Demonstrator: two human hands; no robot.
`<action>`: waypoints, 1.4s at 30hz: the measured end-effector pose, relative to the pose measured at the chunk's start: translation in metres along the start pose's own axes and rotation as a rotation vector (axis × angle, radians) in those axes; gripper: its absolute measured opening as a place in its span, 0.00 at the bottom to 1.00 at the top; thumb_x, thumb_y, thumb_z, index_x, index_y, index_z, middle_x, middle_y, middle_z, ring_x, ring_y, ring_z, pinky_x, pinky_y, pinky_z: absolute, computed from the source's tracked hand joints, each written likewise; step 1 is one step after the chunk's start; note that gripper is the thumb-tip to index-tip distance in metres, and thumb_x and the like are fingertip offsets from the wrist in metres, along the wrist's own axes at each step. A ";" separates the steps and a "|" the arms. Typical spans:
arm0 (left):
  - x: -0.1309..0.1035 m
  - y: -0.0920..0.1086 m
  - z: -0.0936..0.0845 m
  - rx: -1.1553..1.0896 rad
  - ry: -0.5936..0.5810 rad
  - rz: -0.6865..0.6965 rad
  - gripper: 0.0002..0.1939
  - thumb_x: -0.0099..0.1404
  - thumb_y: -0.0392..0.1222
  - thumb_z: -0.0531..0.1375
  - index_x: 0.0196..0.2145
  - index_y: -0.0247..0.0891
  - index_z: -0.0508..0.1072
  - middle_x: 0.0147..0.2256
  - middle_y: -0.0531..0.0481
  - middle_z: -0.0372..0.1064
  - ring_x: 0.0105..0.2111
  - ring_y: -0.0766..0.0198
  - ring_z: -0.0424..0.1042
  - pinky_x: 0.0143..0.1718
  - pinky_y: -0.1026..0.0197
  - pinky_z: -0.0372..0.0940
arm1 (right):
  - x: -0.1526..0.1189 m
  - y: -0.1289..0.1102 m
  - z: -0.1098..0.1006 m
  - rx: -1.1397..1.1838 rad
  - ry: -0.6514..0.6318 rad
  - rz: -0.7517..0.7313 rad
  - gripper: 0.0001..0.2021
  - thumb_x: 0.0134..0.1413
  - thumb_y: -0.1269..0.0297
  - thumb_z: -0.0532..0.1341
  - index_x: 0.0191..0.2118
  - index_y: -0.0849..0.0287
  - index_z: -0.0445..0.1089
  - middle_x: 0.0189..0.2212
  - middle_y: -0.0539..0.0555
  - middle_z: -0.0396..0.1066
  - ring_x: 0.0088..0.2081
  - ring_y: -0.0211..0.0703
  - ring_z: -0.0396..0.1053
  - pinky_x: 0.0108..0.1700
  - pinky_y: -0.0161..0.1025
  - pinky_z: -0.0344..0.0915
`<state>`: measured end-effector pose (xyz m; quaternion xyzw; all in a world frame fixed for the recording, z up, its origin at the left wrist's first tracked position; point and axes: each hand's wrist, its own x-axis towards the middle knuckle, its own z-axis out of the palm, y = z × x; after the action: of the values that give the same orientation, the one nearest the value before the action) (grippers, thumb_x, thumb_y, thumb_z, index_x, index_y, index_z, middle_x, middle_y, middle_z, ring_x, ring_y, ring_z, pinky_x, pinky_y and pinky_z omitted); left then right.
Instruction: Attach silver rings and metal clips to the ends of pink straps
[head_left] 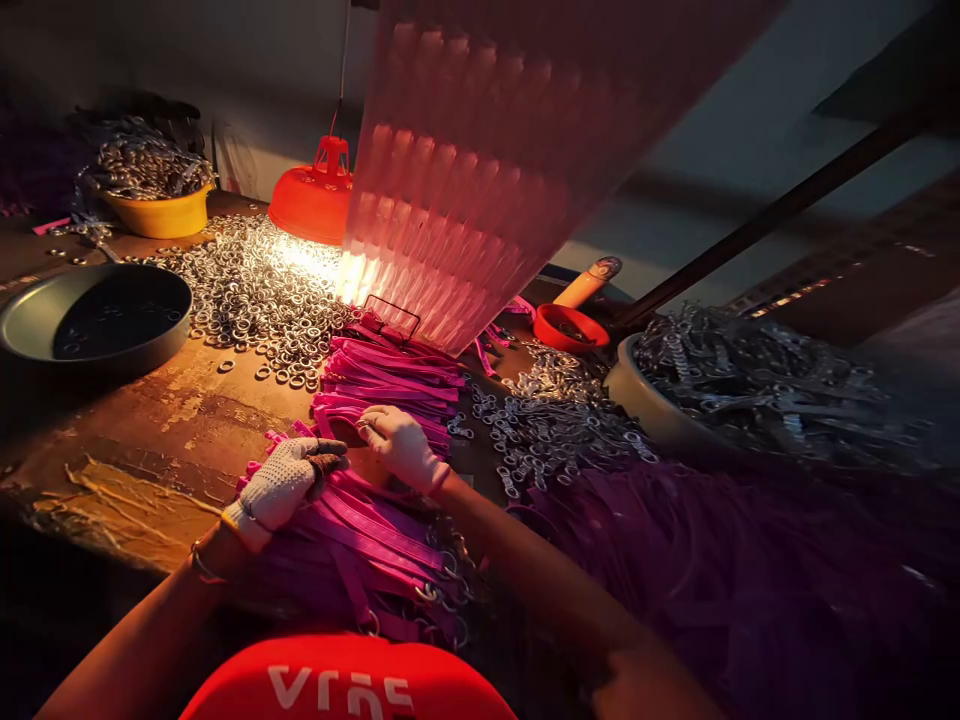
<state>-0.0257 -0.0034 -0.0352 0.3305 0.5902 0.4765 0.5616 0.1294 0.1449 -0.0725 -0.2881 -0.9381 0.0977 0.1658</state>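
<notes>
My left hand, in a white dotted glove with darkened fingertips, lies over a bundle of pink straps. Its fingers are closed, but what sits in them is hidden. Just to the right, my right hand wears a plain white glove; thumb and fingers pinch at what looks like the end of a curved pink strap. Beyond both hands lies a second stack of pink straps. Metal rings or hooks show at the near ends of the lower bundle.
A heap of metal rings lies under a red lamp. Around the bench are a dark pan, a yellow bowl, loose metal clasps, a red dish and a filled tub. A plastic sheet hangs ahead; purple straps lie right.
</notes>
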 end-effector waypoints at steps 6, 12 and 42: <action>0.014 -0.006 0.006 -0.214 0.089 0.052 0.23 0.58 0.52 0.67 0.44 0.32 0.75 0.14 0.60 0.57 0.12 0.73 0.50 0.13 0.68 0.43 | -0.039 -0.026 -0.029 0.446 0.116 -0.051 0.09 0.66 0.65 0.59 0.39 0.58 0.77 0.39 0.56 0.78 0.44 0.44 0.74 0.49 0.41 0.69; 0.020 -0.007 0.017 -0.513 0.021 0.023 0.17 0.55 0.43 0.69 0.40 0.33 0.74 0.24 0.56 0.65 0.15 0.77 0.54 0.13 0.72 0.44 | -0.066 -0.054 -0.036 0.539 -0.050 -0.042 0.08 0.66 0.67 0.60 0.37 0.58 0.77 0.37 0.54 0.78 0.41 0.42 0.73 0.46 0.38 0.67; -0.010 0.024 0.046 0.473 -0.259 0.273 0.09 0.57 0.34 0.59 0.20 0.36 0.68 0.18 0.52 0.64 0.20 0.69 0.57 0.20 0.68 0.50 | -0.104 -0.063 -0.071 -0.351 0.071 -0.074 0.09 0.68 0.72 0.49 0.45 0.62 0.65 0.28 0.53 0.66 0.29 0.44 0.60 0.31 0.45 0.42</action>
<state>0.0170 0.0036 -0.0058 0.5864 0.5583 0.3507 0.4706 0.2043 0.0407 -0.0156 -0.2810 -0.9443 -0.0840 0.1493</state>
